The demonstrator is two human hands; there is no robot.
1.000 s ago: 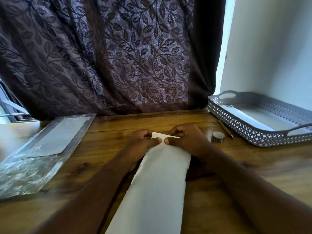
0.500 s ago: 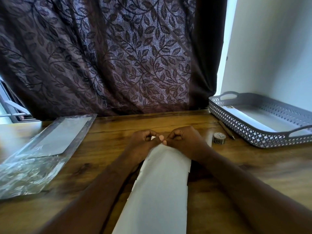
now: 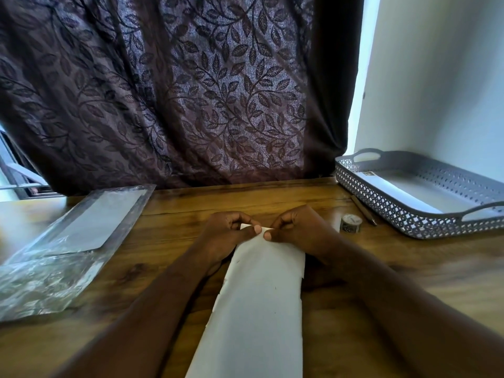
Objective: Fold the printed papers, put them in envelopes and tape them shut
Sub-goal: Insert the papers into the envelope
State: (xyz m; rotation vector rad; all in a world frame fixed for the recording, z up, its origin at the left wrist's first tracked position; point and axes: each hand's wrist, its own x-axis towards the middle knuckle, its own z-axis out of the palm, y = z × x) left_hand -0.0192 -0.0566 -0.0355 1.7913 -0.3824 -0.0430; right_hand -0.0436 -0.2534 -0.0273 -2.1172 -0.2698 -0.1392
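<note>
Both hands pinch the far end of the long white paper stack (image 3: 259, 304) lying lengthwise on the brown wooden table (image 3: 272, 197) — left hand (image 3: 226, 236) and right hand (image 3: 297, 230) closed on its top edge. The fold probably goes best with corners matched before creasing. Behind hangs a dark leaf-patterned curtain (image 3: 174, 91) — a grey perforated plastic tray (image 3: 403, 214) and small tape roll (image 3: 351, 223) sit right.

Our hands (image 3: 297, 230) hide the far end of the white paper (image 3: 259, 309); its near end runs off the bottom edge. The plastic sleeve (image 3: 54, 255) is blurred.
</note>
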